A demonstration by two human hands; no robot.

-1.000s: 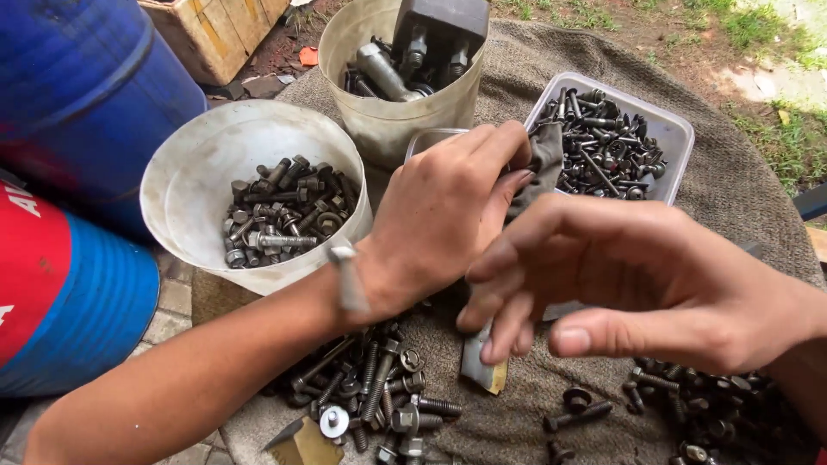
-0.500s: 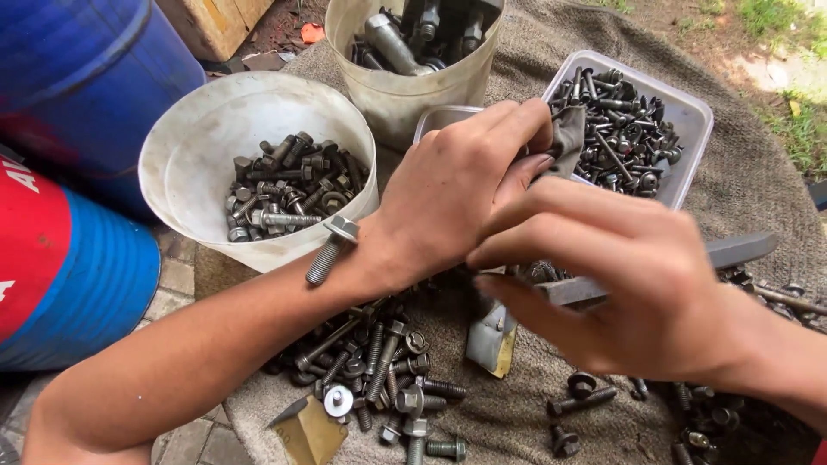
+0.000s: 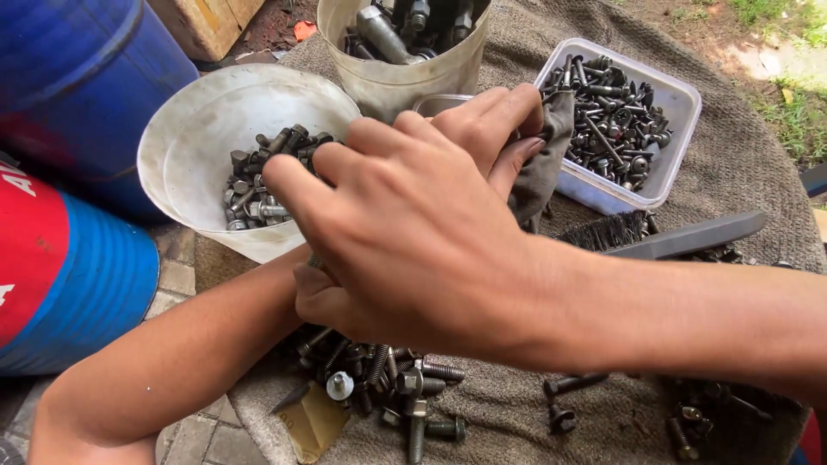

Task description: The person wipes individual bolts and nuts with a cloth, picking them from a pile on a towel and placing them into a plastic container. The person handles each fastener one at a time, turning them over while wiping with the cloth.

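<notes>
My right hand [image 3: 405, 232] reaches across from the right, palm down and fingers spread, its fingertips over the rim of a white bowl [image 3: 194, 185] of dark bolts and nuts. I see nothing in it. My left hand [image 3: 491, 120] lies mostly hidden beneath it, with the fingers and thumb pinching a dirty grey cloth [image 3: 543, 168] next to a clear tub. A loose pile of bolts [image 3: 392, 383] lies on the sacking below both hands.
A clear rectangular tub [image 3: 680, 108] full of screws stands at the back right, a beige bucket [image 3: 405, 82] of larger parts behind. A wire brush with a grey handle [image 3: 689, 237] lies on the sacking [image 3: 741, 181]. Blue barrel [image 3: 77, 77] and red-blue drum [image 3: 60, 284] at left.
My right hand has swung left over the left hand toward the white bowl. The left hand keeps its hold on the grey cloth. The view has dropped closer.
</notes>
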